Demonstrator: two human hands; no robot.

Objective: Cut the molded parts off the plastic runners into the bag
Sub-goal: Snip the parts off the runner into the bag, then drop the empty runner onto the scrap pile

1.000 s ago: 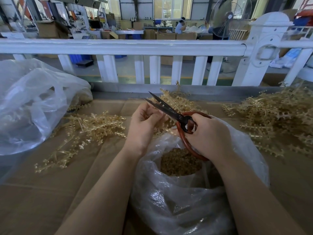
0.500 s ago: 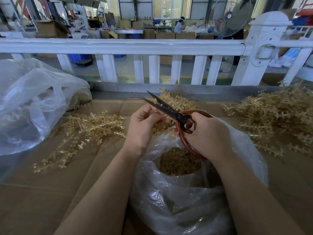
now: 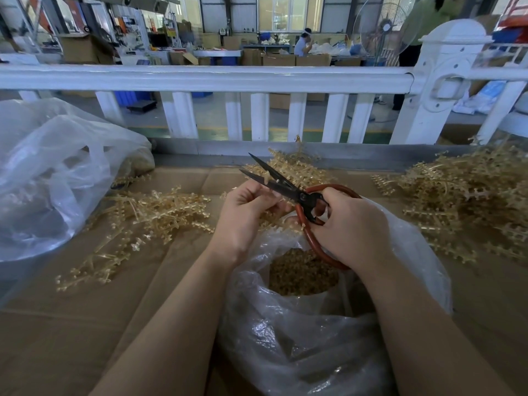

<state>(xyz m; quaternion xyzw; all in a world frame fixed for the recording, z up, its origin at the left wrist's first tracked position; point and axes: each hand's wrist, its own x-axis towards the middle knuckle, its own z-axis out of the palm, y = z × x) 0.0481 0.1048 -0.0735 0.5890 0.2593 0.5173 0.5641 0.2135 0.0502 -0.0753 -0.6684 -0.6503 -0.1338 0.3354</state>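
My right hand (image 3: 353, 227) grips the red-handled scissors (image 3: 285, 187), whose black blades stand apart and point up and to the left. My left hand (image 3: 243, 215) pinches a thin amber plastic runner (image 3: 267, 176), and its tip pokes up between the blades. Most of that runner is hidden behind my fingers. Directly below both hands, a clear plastic bag (image 3: 300, 347) gapes open, with a heap of small amber cut parts (image 3: 303, 272) inside it.
Loose runners lie on the cardboard at the left (image 3: 137, 218), behind the scissors (image 3: 297, 167) and in a big heap at the right (image 3: 468, 195). A second clear bag (image 3: 51, 178) bulges at the far left. A white railing (image 3: 205, 78) borders the bench's far edge.
The scissors and both hands have stayed almost in place above the bag. The blades remain apart, and the runner's tip now shows between them.
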